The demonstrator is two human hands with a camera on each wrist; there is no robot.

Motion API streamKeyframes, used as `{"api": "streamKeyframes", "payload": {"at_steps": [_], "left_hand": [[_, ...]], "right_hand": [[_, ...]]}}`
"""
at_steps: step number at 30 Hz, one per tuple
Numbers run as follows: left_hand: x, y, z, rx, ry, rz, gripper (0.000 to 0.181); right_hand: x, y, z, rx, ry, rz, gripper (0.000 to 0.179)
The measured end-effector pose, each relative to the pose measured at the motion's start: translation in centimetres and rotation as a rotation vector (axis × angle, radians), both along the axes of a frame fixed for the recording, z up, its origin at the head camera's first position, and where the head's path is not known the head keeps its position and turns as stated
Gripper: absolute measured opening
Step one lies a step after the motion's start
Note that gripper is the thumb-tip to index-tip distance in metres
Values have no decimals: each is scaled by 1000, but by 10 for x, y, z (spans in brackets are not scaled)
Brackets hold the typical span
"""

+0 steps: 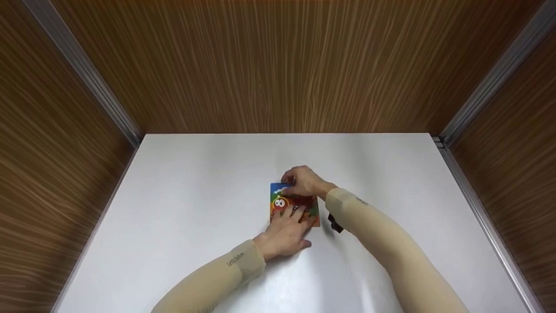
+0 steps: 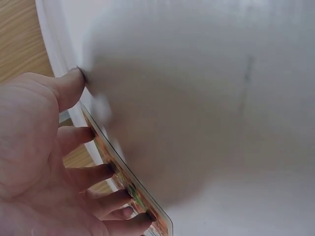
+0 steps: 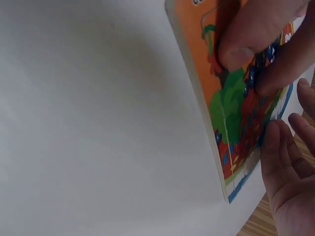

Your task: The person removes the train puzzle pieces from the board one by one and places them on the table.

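A small colourful picture board (image 1: 278,191) lies on the white table, with a blue top edge, a round-eyed red figure and an orange lower edge. Thin cut lines run across its picture in the right wrist view. My left hand (image 1: 284,234) rests on its lower part with fingers spread, the fingertips on the picture and the thumb out to the side on the table. At the upper right, my right hand (image 1: 306,180) bends over the board (image 3: 236,113), thumb low at the picture and fingers arched around the top edge. Both hands hide part of the picture.
The white table (image 1: 195,187) is bounded by brown wood-grain panels (image 1: 278,65) at the back and both sides. Metal rails (image 1: 478,208) follow the corners and the right edge. A small black device (image 1: 335,223) sits beneath the right forearm by the wrist.
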State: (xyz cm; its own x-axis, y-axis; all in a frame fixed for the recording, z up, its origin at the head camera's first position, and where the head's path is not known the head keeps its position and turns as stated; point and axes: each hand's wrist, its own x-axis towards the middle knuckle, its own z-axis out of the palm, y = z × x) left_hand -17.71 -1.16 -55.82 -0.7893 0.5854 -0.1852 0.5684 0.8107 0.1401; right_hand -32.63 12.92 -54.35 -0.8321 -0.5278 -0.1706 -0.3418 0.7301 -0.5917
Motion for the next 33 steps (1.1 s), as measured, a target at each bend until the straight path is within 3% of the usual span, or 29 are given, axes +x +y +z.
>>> {"api": "streamKeyframes", "payload": {"at_steps": [5,18,25,33], "left_hand": [[1,1,0,3,-9,-1,74],[2,-1,0,-10,47,-9,70],[2,-2,0,-16,78,-18,69],[0,-1,0,-18,18,-4,72]], "right_hand": [[1,-6,-3,20,16,-19,37],[2,-13,-2,50,22,-37,39],[2,-11,-7,-24,2,-73,40],[2,-7,-11,-144,-32,-120,25]]}}
